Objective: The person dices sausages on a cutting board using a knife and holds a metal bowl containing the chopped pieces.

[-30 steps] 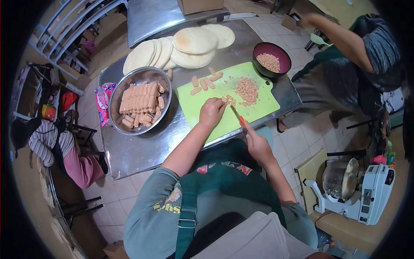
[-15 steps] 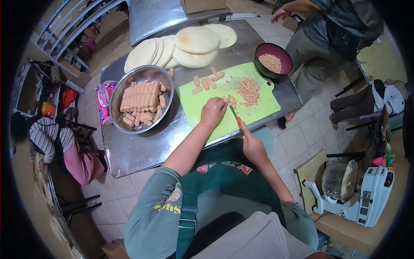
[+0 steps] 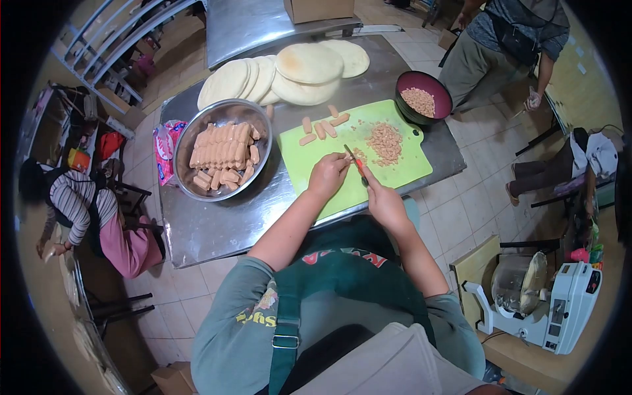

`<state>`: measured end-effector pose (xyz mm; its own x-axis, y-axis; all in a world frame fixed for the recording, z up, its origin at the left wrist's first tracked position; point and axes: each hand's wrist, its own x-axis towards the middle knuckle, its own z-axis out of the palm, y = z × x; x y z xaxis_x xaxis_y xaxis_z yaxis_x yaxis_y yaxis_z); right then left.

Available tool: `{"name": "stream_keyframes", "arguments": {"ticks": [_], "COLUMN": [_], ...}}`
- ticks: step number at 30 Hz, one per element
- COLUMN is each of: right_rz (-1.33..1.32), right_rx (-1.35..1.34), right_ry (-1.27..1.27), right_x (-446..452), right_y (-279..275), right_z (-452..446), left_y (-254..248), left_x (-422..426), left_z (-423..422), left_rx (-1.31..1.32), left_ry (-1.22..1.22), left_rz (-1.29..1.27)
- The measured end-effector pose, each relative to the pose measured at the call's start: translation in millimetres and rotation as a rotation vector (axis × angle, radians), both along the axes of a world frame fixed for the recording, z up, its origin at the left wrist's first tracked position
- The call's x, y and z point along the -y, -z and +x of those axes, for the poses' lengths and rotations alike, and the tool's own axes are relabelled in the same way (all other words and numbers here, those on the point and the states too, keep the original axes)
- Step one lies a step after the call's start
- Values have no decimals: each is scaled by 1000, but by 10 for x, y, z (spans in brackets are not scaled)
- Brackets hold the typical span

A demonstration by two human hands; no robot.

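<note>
My right hand [image 3: 387, 205] is closed round the orange-red handle of a knife [image 3: 356, 160], its blade pointing away from me over the green cutting board [image 3: 309, 209]. Beside the blade, my left hand [image 3: 330, 175] presses its fingers together on a sausage, which they mostly hide. Chopped sausage [image 3: 384, 143] is heaped on the board to the right of the knife. Several short sausage pieces [image 3: 320, 130] lie near the board's far edge. A dark bowl with a maroon inside [image 3: 440, 92], holding chopped sausage, stands at the board's far right corner.
To the left stands a steel bowl [image 3: 266, 146] of sausages, with a pink plastic packet [image 3: 164, 148] beside it. Flat round breads [image 3: 309, 64] lie along the far side of the metal table [image 3: 217, 227]. A person [image 3: 497, 52] stands beyond the right corner; another [image 3: 92, 204] sits at left.
The knife has shifted slightly left, closer to my left fingertips, with its blade turned more away from me. The standing person at upper right has moved back from the table.
</note>
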<state>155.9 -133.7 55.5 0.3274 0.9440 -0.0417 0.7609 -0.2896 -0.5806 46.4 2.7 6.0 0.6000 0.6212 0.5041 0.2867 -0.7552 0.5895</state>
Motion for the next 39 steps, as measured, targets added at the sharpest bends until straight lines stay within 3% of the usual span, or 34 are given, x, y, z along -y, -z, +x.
{"name": "stream_keyframes", "arguments": {"ticks": [5, 17, 25, 32, 39], "right_rz": [-131, 76, -52, -105, 28], "right_rx": [45, -124, -45, -43, -134], "right_ry": [-5, 44, 20, 50, 26], "right_x": [37, 468, 29, 298, 548], "right_y": [-39, -144, -9, -41, -65], "right_z": [16, -14, 7, -67, -40], "left_y": [25, -22, 12, -15, 44], "left_x": [15, 13, -41, -39, -52], "left_z": [30, 10, -2, -11, -12], "left_rx": [13, -28, -20, -41, -8], "left_ry": [-17, -55, -14, -34, -22], "left_rz": [-6, 15, 67, 47, 68]}}
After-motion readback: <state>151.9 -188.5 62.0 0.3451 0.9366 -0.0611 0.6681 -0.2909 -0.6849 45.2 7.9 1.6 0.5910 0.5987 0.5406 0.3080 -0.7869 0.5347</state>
